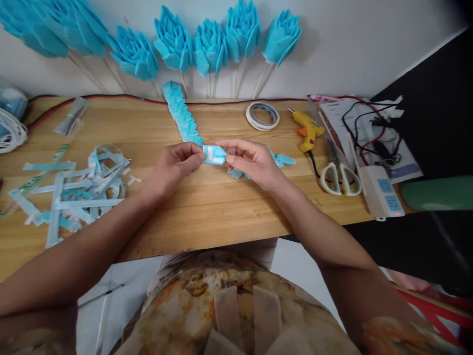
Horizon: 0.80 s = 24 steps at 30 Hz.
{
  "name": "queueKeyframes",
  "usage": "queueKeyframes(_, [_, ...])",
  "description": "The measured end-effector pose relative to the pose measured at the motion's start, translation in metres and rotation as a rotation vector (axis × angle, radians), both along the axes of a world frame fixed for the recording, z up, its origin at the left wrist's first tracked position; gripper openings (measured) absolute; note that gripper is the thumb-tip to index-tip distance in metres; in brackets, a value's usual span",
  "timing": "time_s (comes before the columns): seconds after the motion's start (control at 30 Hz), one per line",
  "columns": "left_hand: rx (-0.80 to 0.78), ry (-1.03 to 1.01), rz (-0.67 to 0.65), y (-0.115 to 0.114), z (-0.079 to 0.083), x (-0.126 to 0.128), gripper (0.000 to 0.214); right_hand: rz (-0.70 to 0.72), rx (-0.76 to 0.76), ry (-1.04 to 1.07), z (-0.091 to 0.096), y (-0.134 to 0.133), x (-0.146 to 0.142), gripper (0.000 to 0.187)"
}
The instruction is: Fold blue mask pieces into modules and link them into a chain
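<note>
Between my two hands is a small blue petal piece with white strips on its face and a pointed right end. My left hand pinches its left end between thumb and fingers. At the pointed end, my right hand grips it with thumb and forefinger. A row of overlapping folded blue pieces lies on the table just beyond my left hand. More loose blue pieces lie under and beside my right hand, which partly hides them.
Blue flowers on sticks lean along the wall. Blue and white strip scraps cover the table's left side. To the right are a tape roll, a yellow glue gun, scissors and a power strip with cables.
</note>
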<state>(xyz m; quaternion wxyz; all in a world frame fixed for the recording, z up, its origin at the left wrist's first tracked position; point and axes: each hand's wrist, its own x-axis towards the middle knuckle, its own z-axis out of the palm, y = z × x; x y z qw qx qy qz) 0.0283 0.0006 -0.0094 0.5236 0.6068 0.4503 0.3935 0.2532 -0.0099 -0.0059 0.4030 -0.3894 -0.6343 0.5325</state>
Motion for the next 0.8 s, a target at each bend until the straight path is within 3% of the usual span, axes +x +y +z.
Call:
queueKeyframes(0.27, [-0.022, -0.032, -0.013, 0.001, 0.001, 0.001, 0.022, -0.028, 0.014, -0.014, -0.007, 0.003, 0.002, 0.043])
queueKeyframes(0.53, [0.015, 0.022, -0.041, -0.003, 0.004, 0.002, 0.024, -0.034, -0.031, -0.011, -0.001, -0.001, 0.0, 0.04])
queueKeyframes(0.67, [0.041, 0.07, -0.106, -0.01, 0.005, 0.006, 0.023, -0.053, 0.038, -0.044, -0.007, -0.001, -0.004, 0.048])
queueKeyframes(0.8, [0.072, 0.109, -0.141, -0.013, 0.004, 0.008, 0.026, -0.063, 0.094, -0.051, -0.013, -0.002, -0.009, 0.044])
